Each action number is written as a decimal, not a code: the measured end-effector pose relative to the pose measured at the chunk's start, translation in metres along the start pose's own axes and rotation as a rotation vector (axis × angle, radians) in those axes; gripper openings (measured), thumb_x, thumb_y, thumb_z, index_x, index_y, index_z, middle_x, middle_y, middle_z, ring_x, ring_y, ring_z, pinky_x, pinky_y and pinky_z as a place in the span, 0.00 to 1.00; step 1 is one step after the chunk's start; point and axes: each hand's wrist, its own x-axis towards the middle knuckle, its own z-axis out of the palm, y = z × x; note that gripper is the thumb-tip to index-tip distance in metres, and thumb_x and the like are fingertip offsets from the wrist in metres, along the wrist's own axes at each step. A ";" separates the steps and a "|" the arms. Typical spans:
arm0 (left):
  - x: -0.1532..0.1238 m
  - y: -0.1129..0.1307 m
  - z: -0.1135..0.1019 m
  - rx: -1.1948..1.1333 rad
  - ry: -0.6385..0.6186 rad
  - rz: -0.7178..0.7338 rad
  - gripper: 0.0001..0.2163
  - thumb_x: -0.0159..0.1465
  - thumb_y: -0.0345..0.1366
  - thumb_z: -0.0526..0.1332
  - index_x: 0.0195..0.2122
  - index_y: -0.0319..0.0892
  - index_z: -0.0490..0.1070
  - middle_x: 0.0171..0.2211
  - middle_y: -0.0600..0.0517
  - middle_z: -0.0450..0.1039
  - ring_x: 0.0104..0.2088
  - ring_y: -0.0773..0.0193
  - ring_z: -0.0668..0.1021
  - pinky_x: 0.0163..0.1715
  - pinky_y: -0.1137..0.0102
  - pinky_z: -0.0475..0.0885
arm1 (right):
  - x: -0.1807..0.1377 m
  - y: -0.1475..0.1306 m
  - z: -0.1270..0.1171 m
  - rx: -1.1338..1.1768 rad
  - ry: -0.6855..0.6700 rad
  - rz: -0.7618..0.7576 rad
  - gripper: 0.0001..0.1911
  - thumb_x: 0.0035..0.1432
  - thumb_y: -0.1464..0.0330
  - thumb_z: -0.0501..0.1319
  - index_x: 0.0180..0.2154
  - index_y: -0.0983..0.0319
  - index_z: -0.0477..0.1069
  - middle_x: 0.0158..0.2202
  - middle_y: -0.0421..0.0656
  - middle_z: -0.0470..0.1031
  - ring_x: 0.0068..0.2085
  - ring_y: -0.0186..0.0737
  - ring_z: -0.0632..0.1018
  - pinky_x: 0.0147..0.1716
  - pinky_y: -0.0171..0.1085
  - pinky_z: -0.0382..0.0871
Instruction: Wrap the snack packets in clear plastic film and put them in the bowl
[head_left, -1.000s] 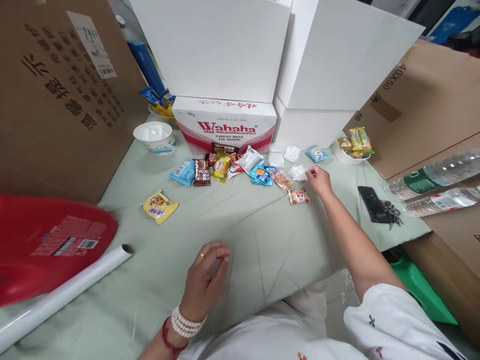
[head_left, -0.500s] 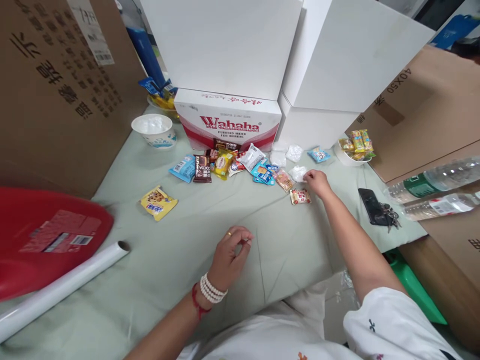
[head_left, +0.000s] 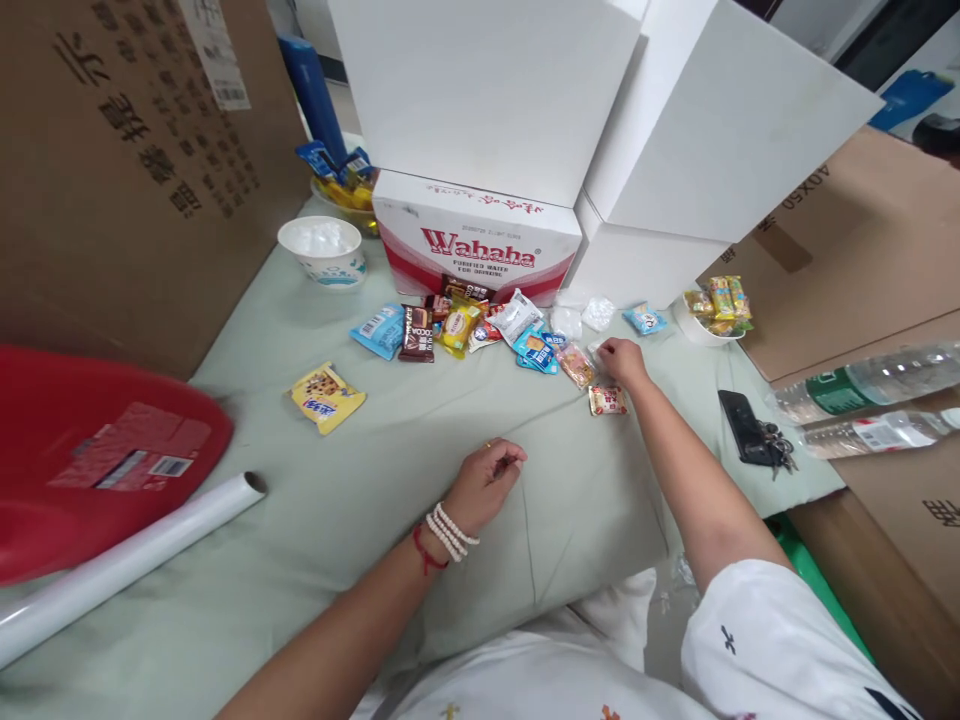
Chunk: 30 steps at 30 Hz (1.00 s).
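Our right hand [head_left: 621, 361] rests with fingers curled on a clear wrapper at the snack pile's [head_left: 480, 328] three o'clock edge, while our left hand [head_left: 489, 478], loosely closed and empty, rests on the worktop [head_left: 375, 470].

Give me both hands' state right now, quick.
Left hand: loosely curled on the cloth, holding nothing visible.
Right hand: fingers at a white packet; grip cannot be told.

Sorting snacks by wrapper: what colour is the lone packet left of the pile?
Yellow packet, with a cookie picture; head view.
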 end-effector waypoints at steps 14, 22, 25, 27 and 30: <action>0.001 0.014 -0.011 -0.325 0.089 -0.129 0.18 0.58 0.51 0.68 0.37 0.42 0.71 0.31 0.56 0.68 0.25 0.73 0.65 0.25 0.75 0.61 | -0.140 -0.083 -0.007 0.531 -0.126 -0.158 0.15 0.57 0.56 0.62 0.34 0.61 0.76 0.25 0.39 0.72 0.25 0.34 0.68 0.26 0.33 0.61; 0.004 0.011 -0.017 -0.328 0.004 -0.161 0.21 0.58 0.55 0.67 0.27 0.42 0.65 0.20 0.60 0.60 0.21 0.73 0.63 0.22 0.74 0.58 | -0.206 -0.109 0.035 0.890 -0.451 0.076 0.20 0.54 0.50 0.67 0.32 0.60 0.73 0.20 0.34 0.63 0.21 0.31 0.60 0.21 0.33 0.54; 0.005 0.012 -0.020 -0.430 -0.007 -0.199 0.24 0.56 0.57 0.69 0.28 0.42 0.63 0.20 0.61 0.61 0.20 0.74 0.63 0.21 0.74 0.56 | -0.207 -0.100 0.032 1.012 -0.488 0.146 0.24 0.55 0.45 0.66 0.35 0.60 0.73 0.20 0.34 0.62 0.20 0.31 0.58 0.20 0.32 0.52; 0.006 0.014 -0.021 -0.455 -0.010 -0.202 0.24 0.54 0.58 0.70 0.28 0.42 0.64 0.21 0.60 0.62 0.20 0.74 0.63 0.22 0.74 0.56 | -0.212 -0.097 0.032 0.985 -0.522 0.068 0.25 0.54 0.46 0.68 0.40 0.59 0.75 0.26 0.38 0.71 0.24 0.33 0.65 0.22 0.33 0.57; 0.007 0.014 -0.023 -0.467 -0.019 -0.192 0.24 0.55 0.58 0.70 0.27 0.41 0.65 0.20 0.59 0.63 0.20 0.73 0.64 0.23 0.74 0.57 | -0.219 -0.093 0.032 0.898 -0.555 -0.032 0.22 0.53 0.50 0.71 0.42 0.58 0.76 0.32 0.41 0.76 0.30 0.36 0.71 0.28 0.34 0.63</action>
